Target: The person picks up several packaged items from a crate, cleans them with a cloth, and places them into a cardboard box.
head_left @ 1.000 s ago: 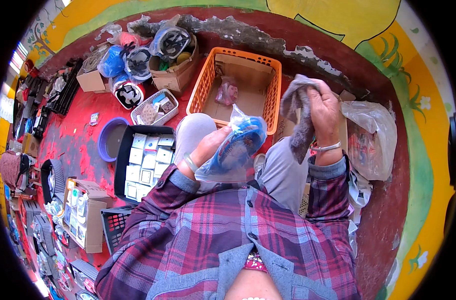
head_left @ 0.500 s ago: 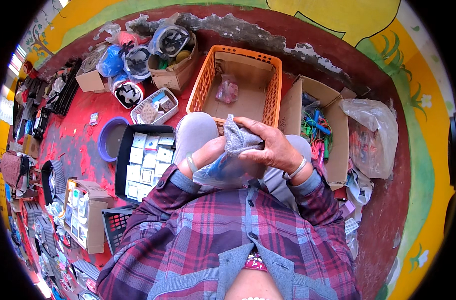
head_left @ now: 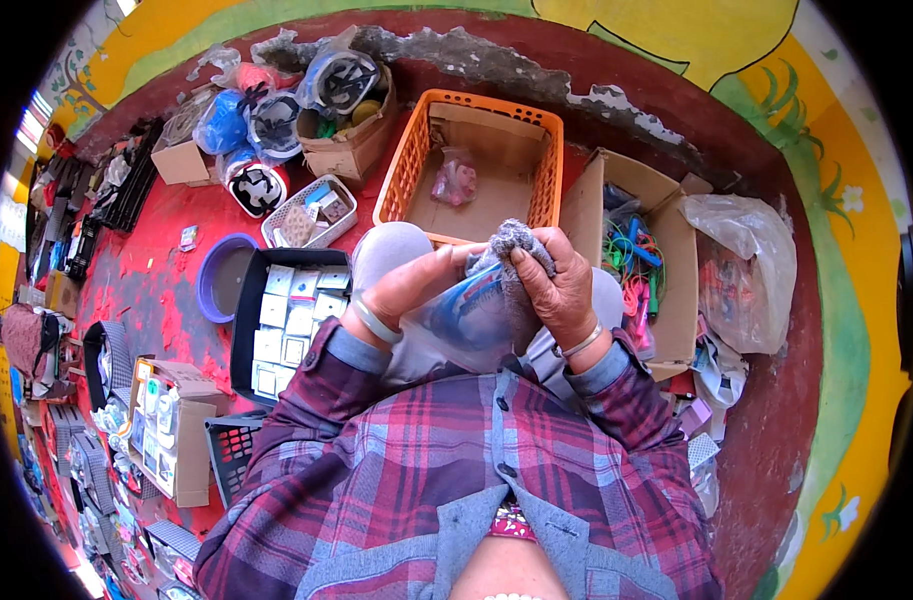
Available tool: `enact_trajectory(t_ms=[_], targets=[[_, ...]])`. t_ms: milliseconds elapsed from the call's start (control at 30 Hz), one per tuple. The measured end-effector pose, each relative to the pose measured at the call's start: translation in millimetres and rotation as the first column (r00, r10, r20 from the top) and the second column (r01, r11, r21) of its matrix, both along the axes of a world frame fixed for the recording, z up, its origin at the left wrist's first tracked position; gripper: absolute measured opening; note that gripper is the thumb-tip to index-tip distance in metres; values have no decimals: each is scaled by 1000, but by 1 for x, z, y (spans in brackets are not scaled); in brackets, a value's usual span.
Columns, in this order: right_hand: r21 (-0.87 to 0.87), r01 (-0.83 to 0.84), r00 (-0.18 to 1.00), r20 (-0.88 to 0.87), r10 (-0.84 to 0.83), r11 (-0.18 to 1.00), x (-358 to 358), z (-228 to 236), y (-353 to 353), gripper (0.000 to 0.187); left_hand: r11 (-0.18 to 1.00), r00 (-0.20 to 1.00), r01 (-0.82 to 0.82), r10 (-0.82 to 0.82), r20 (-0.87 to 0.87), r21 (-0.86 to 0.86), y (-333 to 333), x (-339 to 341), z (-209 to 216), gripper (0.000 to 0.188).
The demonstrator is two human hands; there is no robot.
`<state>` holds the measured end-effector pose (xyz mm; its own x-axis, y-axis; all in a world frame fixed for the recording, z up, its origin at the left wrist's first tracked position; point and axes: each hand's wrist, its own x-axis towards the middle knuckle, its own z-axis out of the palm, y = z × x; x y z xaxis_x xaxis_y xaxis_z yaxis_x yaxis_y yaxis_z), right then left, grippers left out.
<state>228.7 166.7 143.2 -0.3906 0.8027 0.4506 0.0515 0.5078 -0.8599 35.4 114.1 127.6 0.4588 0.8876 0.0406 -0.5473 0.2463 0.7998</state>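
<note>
Over my lap, my right hand (head_left: 561,285) grips a grey knitted cloth (head_left: 514,243), thumb pressed on it. My left hand (head_left: 411,285) holds the upper edge of a clear plastic bag (head_left: 466,315) with blue on it; its fingertips are partly hidden behind the bag and cloth. Part of the cloth hangs down against the bag's right side, and I cannot tell whether it goes inside. Just beyond my hands stands an orange plastic basket (head_left: 554,165) lined with cardboard, a small bag of pink things (head_left: 454,182) lying in it.
To the right is a cardboard box (head_left: 586,225) of colourful cords, beside a clear plastic sack (head_left: 741,270). At left stand a black tray (head_left: 244,340) of small white boxes, a purple basin (head_left: 208,280) and a white basket (head_left: 348,210). Bagged goods (head_left: 276,125) line the wall.
The cloth has moved up and right and is now bunched in my right hand. My left hand has shifted left and up, and the bag is spread wider between my hands.
</note>
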Motion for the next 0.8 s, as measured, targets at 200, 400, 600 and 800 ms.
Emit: enact_trajectory(t_ms=[200, 400, 600, 800], targets=[[192, 76, 989, 110, -98, 978, -6, 4, 9, 15, 974, 848, 199, -114, -517, 110, 14, 4, 16, 92], [-30, 243, 961, -127, -245, 970, -12, 2, 21, 22, 999, 947, 36, -34, -320, 0, 9, 15, 9, 78], [-440, -437, 612, -785, -98, 785, 44, -33, 82, 25, 999, 984, -52, 49, -170, -13, 4, 7, -4, 65], [-427, -525, 599, -800, -36, 736, 42, 7, 44, 41, 973, 972, -215, 204, -119, -87, -3, -1, -4, 48]])
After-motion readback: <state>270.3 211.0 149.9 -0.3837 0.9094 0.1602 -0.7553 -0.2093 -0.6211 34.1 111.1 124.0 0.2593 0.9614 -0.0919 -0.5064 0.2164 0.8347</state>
